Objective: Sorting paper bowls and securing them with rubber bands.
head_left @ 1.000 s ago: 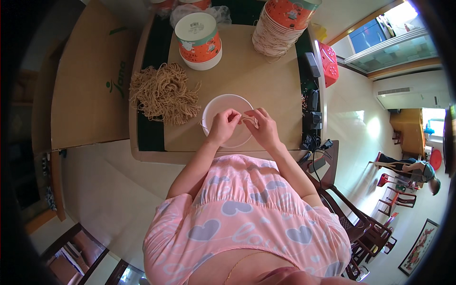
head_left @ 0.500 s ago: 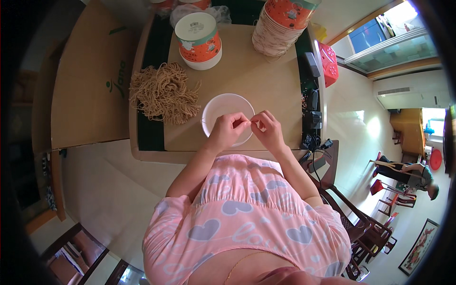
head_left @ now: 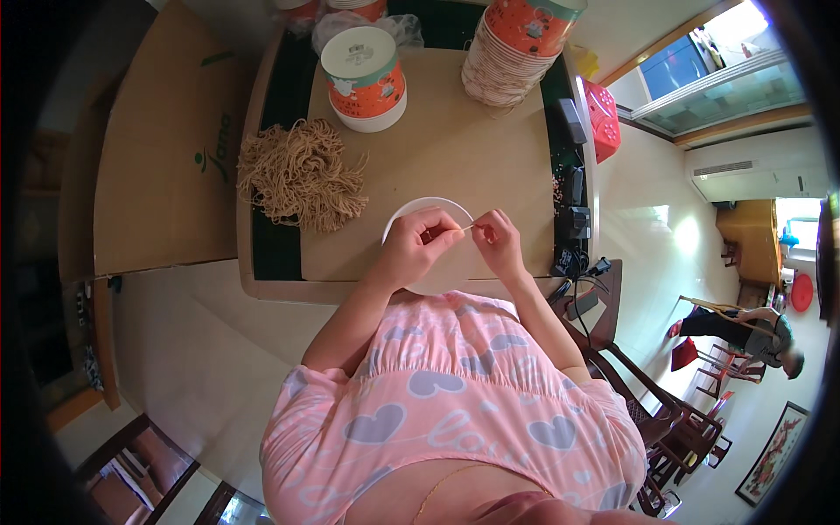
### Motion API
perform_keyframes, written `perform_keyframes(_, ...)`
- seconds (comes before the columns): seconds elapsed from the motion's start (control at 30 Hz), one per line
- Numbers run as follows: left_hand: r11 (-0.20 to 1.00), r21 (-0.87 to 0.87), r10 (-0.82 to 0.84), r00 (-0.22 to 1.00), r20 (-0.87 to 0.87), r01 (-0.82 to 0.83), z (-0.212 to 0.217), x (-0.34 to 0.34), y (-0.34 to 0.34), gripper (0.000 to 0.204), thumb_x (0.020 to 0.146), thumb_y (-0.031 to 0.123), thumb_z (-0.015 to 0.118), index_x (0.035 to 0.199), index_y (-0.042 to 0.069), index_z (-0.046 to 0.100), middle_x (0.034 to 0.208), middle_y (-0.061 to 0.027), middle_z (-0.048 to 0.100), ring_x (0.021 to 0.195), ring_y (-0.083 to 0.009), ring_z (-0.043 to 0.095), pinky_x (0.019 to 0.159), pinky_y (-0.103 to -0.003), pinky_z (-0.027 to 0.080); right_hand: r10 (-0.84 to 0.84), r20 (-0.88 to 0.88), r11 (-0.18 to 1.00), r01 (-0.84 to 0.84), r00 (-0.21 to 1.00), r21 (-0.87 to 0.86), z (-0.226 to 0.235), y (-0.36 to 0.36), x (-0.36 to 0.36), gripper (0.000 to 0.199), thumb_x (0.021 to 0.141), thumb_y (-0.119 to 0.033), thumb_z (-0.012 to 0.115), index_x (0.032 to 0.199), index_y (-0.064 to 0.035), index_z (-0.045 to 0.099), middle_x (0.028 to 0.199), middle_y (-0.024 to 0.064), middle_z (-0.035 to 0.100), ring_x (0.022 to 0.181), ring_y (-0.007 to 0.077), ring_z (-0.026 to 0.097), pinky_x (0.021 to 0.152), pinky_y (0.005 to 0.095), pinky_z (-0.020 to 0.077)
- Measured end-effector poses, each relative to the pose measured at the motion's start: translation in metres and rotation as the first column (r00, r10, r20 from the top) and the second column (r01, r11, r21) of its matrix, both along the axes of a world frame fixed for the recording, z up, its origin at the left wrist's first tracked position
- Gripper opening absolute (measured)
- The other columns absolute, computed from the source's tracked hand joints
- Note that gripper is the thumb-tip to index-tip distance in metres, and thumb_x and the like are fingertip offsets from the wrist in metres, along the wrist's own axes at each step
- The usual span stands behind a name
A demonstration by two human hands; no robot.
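Note:
Just above a white round paper tub [head_left: 442,276], my left hand [head_left: 415,248] pinches a thin light strand of cord [head_left: 468,227] between thumb and fingers. On its other side, my right hand [head_left: 499,248] grips the same strand with bent fingers, so a short piece spans the small gap between them. Both wrists partly cover the tub, which is at the near edge of the table against my pink dress. A loose heap of tan twine [head_left: 302,175] lies to the left of the tub.
An upside-down orange and green tub [head_left: 365,83] stands at the back, beside a tall tub stack [head_left: 516,61]. A cardboard box [head_left: 166,157] flanks the table on the left. Black adapters and cables [head_left: 573,223] line the right edge. Another person [head_left: 752,332] walks far right with crutches.
My hands have drawn slightly apart, showing the strand between them. The white tub has shifted toward me and a little right. The distant person has moved.

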State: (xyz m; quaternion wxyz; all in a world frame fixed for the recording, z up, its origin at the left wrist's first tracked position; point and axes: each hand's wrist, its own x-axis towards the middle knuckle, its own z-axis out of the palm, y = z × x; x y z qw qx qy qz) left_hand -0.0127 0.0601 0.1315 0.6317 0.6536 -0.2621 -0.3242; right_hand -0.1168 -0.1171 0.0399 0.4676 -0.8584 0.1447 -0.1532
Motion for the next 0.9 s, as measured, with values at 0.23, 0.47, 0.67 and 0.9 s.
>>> perform_keyframes(0.23, 0.999, 0.034, -0.028, 0.999, -0.034, 0.029, 0.0, 0.002, -0.001, 0.009, 0.085, 0.009, 0.066, 0.083, 0.0, 0.063, 0.073, 0.0032, 0.058, 0.066, -0.0018, 0.052, 0.059, -0.019, 0.043, 0.052, 0.239, 0.988, -0.015, 0.97, -0.153, 0.034, 0.008, 0.016, 0.012, 0.081, 0.0, 0.062, 0.092, -0.0027, 0.058, 0.089, 0.0103, 0.06, 0.073, 0.0217, 0.06, 0.065, 0.0297, 0.0484)
perform_keyframes(0.47, 0.886, 0.373, 0.003, 0.81, 0.587, -0.274, -0.048, 0.027, 0.016, 0.015, 0.082, 0.006, 0.061, 0.096, 0.007, 0.065, 0.105, -0.0108, 0.061, 0.076, -0.0313, 0.064, 0.068, -0.04, 0.052, -0.069, -0.085, 0.998, 0.069, 0.994, -0.005, 0.037, -0.005, 0.02, 0.019, 0.086, -0.002, 0.059, 0.105, -0.0049, 0.061, 0.084, 0.0073, 0.061, 0.071, 0.0157, 0.059, 0.065, 0.025, 0.0468)
perform_keyframes(0.67, 0.866, 0.486, -0.012, 0.968, 0.25, -0.115, -0.08, 0.046, 0.024, 0.022, 0.088, 0.016, 0.057, 0.103, 0.001, 0.065, 0.079, -0.0112, 0.066, 0.078, -0.0298, 0.067, 0.074, -0.035, 0.052, -0.038, -0.075, 0.975, 0.02, 0.996, -0.223, 0.001, -0.018, 0.02, 0.02, 0.092, -0.02, 0.055, 0.096, -0.0035, 0.066, 0.078, 0.0094, 0.06, 0.07, 0.0174, 0.058, 0.063, 0.0321, 0.0483)
perform_keyframes(0.9, 0.975, 0.221, 0.119, 0.889, -0.442, -0.021, -0.192, 0.042, 0.034, 0.028, 0.096, 0.025, 0.049, 0.096, 0.004, 0.067, 0.066, -0.0011, 0.062, 0.057, -0.0104, 0.06, 0.046, -0.025, 0.047, 0.096, -0.494, 0.832, 0.203, 0.864, 0.517, -0.065, -0.043, 0.023, 0.025, 0.092, -0.023, 0.056, 0.102, -0.0027, 0.067, 0.083, 0.0036, 0.066, 0.066, 0.0111, 0.059, 0.054, 0.0266, 0.0469)
